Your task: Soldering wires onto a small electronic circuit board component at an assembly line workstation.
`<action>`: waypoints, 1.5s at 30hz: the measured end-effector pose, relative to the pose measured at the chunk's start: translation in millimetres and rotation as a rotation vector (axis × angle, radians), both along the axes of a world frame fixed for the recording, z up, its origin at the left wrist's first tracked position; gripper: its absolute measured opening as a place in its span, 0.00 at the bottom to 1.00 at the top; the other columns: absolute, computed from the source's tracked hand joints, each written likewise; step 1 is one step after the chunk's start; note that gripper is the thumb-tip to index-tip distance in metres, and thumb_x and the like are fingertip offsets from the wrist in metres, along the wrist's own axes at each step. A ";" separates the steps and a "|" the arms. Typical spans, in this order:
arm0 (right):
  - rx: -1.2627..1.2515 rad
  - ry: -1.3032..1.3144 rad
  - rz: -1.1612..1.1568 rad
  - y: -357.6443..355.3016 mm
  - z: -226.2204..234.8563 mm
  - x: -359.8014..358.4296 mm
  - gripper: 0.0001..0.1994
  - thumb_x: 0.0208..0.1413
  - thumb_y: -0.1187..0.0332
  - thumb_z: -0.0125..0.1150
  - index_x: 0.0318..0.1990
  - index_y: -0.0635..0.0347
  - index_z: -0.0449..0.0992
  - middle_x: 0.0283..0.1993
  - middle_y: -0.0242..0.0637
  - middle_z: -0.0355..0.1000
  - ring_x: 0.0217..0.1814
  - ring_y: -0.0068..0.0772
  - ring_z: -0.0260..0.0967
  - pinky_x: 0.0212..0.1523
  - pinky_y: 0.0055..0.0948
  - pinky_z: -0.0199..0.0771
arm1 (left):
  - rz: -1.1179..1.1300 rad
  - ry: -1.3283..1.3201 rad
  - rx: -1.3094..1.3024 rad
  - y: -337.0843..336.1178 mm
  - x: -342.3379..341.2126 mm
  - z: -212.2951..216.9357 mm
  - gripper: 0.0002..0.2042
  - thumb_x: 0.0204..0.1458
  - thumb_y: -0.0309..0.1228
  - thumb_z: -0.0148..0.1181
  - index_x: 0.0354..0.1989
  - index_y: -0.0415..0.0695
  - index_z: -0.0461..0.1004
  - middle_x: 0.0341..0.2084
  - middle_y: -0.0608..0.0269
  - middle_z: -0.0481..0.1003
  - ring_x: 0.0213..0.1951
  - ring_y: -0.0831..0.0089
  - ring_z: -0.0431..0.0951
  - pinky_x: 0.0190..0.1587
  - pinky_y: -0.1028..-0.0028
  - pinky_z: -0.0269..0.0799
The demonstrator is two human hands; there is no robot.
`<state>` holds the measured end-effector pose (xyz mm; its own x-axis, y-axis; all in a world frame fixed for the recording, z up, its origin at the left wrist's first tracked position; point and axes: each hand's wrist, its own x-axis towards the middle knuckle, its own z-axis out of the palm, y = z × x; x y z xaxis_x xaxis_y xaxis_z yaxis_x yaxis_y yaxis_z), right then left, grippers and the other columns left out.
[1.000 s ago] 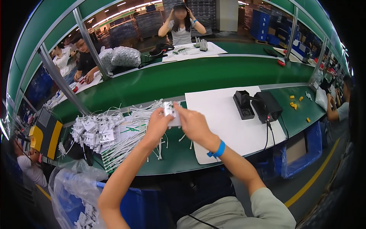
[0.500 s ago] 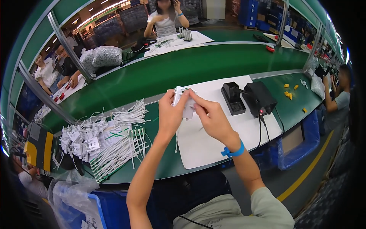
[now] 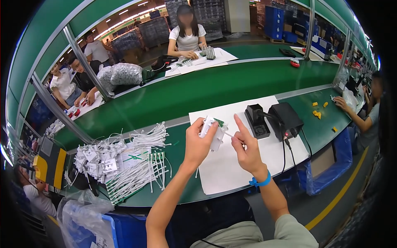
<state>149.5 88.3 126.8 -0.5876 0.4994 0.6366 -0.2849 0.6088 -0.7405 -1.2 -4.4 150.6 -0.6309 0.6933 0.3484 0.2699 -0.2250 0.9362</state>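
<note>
My left hand [image 3: 197, 143] grips a white plastic housing [image 3: 216, 143] above the white sheet [image 3: 219, 177]. A small green circuit board [image 3: 219, 122] shows at the housing's upper edge. From its right side a short white cable [image 3: 228, 134] runs to my right hand [image 3: 247, 152]. There the thumb and curled fingers close on the cable's end, while the index finger points up and away. The fingertips of my left hand are partly behind the housing.
At left lie a heap of white housings [image 3: 99, 161] and bundled white cables [image 3: 134, 175]. A black tool stand [image 3: 257, 122] and a black power box [image 3: 286, 118] with cords stand at right, near yellow pieces [image 3: 316, 114]. A co-worker [image 3: 188, 37] sits across the green belt [image 3: 173, 91].
My right hand has moved away from the housing, and its index finger has straightened. The housing now shows more of its face and the green board. The whole view has shifted.
</note>
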 end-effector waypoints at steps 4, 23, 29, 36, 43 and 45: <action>-0.099 -0.130 -0.009 1.0 -7.2 -3.1 0.17 0.63 0.79 0.54 0.59 0.67 0.71 0.22 0.35 0.69 0.22 0.20 0.60 0.26 0.25 0.63 | 0.084 0.048 -0.014 -1.1 -6.0 -23.2 0.11 0.58 0.32 0.65 0.31 0.35 0.74 0.22 0.64 0.75 0.25 0.82 0.69 0.27 0.75 0.64; -0.189 -0.545 0.235 3.3 -38.0 4.9 0.12 0.66 0.67 0.56 0.44 0.68 0.80 0.34 0.38 0.79 0.35 0.27 0.74 0.40 0.27 0.74 | -0.336 0.257 -0.503 -40.5 -18.7 -49.2 0.16 0.55 0.38 0.67 0.34 0.34 0.79 0.24 0.59 0.78 0.29 0.77 0.74 0.34 0.71 0.71; -0.074 -0.734 -0.038 -5.9 -85.9 13.4 0.16 0.61 0.60 0.60 0.35 0.66 0.84 0.32 0.50 0.80 0.35 0.50 0.78 0.40 0.42 0.77 | -0.142 0.552 -0.707 -33.6 2.7 -86.0 0.21 0.51 0.43 0.71 0.42 0.36 0.77 0.39 0.46 0.80 0.43 0.48 0.79 0.46 0.60 0.73; -0.278 -0.354 -0.395 30.6 -89.1 20.8 0.15 0.60 0.63 0.66 0.46 0.65 0.74 0.29 0.43 0.76 0.27 0.40 0.77 0.30 0.35 0.75 | 0.058 0.855 -0.481 -21.0 20.6 -113.2 0.20 0.50 0.42 0.71 0.43 0.39 0.78 0.41 0.51 0.74 0.47 0.54 0.72 0.49 0.59 0.69; -0.478 0.112 -0.627 106.0 -100.1 -15.9 0.32 0.61 0.66 0.67 0.65 0.66 0.55 0.34 0.38 0.72 0.26 0.28 0.72 0.25 0.26 0.72 | 0.159 0.776 -0.369 -40.7 51.2 -101.0 0.17 0.50 0.33 0.71 0.44 0.37 0.78 0.41 0.55 0.75 0.45 0.55 0.73 0.48 0.61 0.69; -0.312 0.045 -0.724 119.4 -99.2 -25.2 0.26 0.60 0.65 0.68 0.59 0.67 0.63 0.32 0.39 0.75 0.26 0.27 0.73 0.24 0.26 0.73 | 0.094 0.759 -0.379 -52.1 56.5 -105.1 0.17 0.51 0.33 0.70 0.46 0.37 0.79 0.46 0.54 0.76 0.49 0.55 0.74 0.52 0.61 0.71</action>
